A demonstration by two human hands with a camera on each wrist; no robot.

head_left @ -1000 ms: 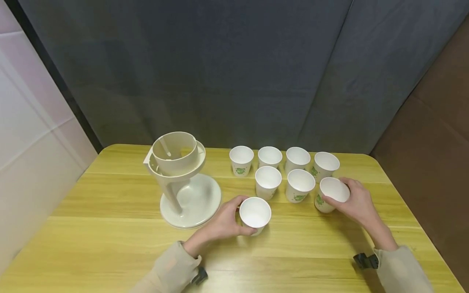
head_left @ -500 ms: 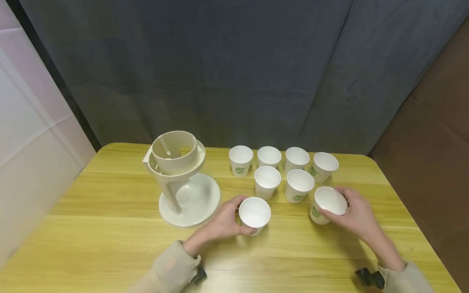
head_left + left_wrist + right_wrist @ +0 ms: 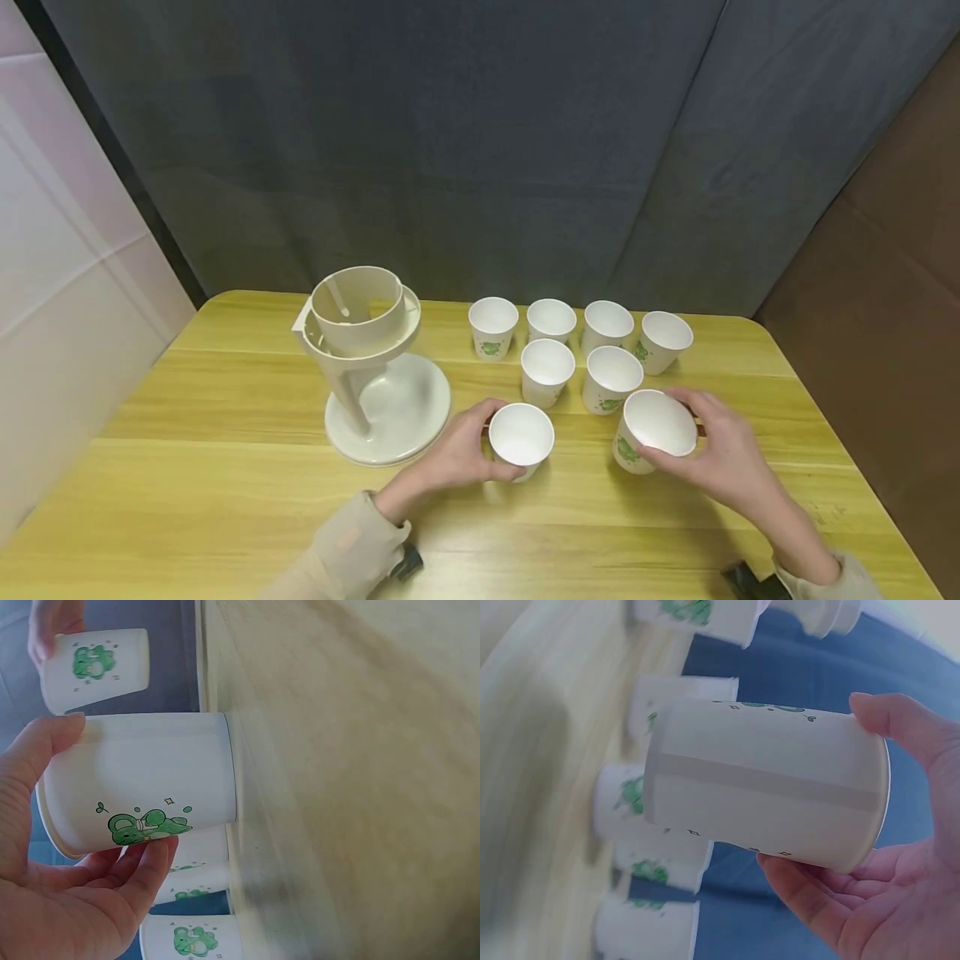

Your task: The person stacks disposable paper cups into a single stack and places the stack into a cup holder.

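Note:
My left hand (image 3: 471, 454) grips a white paper cup (image 3: 522, 437) from its left side; in the left wrist view this cup (image 3: 150, 769) stands on the table and shows a green cartoon print. To the right, my right hand (image 3: 731, 462) holds another white paper cup (image 3: 656, 425) between thumb and fingers. That cup (image 3: 765, 784) is off the table in the right wrist view, its seam facing the camera. Behind the held cups stand two more cups, one on the left (image 3: 547, 371) and one on the right (image 3: 613, 379).
Along the table's back edge stands a row of several paper cups (image 3: 493, 329). A cream plastic stand (image 3: 390, 417) with a ring-shaped holder (image 3: 358, 325) on top is at the left. The wooden table (image 3: 225, 500) meets a dark curtain (image 3: 450, 150) behind.
My right hand has lifted its cup out of the front right spot and brought it left and nearer to me. My left hand and its cup have stayed put.

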